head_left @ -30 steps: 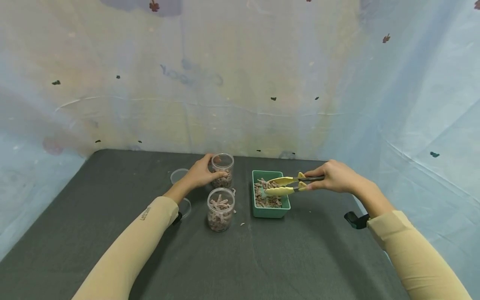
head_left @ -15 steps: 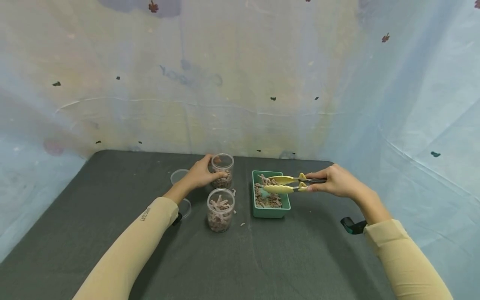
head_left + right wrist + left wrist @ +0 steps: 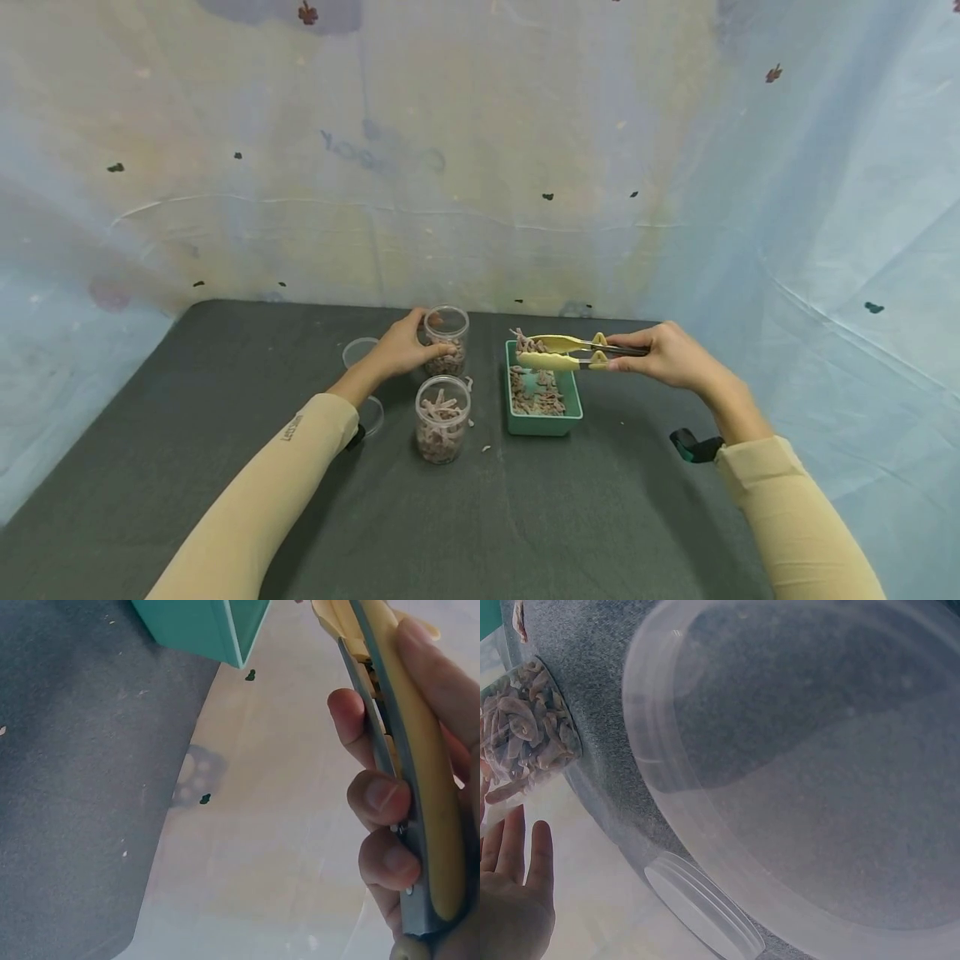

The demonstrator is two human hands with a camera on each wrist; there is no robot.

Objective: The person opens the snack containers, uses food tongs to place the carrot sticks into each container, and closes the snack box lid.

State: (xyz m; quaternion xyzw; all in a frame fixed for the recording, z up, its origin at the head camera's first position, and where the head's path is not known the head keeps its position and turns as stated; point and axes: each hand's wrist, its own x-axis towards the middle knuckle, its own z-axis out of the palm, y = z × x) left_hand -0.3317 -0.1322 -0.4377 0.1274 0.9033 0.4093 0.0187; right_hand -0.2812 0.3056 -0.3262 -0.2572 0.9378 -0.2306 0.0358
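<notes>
My left hand (image 3: 400, 347) holds the far clear jar (image 3: 447, 358), thumb in front and fingers round the side. Brown strip-like pieces fill the lower part of it. In the left wrist view, the fingers (image 3: 510, 855) lie along the jar. Just nearer stands a second clear jar (image 3: 441, 437), fuller with similar pieces. In my right hand (image 3: 670, 357) are yellow-tipped tongs (image 3: 553, 362), gripped by their metal arms. A clump of pieces (image 3: 528, 342) sits between the tips, above the far end of the green tray (image 3: 543, 426). More pieces lie in the tray.
Two clear lids lie left of the jars, one lid (image 3: 360, 350) farther back and another lid (image 3: 372, 417) partly behind the left wrist. Small crumbs (image 3: 486, 448) dot the dark table between jars and tray. A patterned sheet (image 3: 450, 167) hangs behind the table.
The tongs have risen from among the pieces in the tray and shifted slightly left, with a clump lifted between their tips. My left hand and both jars have stayed in place.
</notes>
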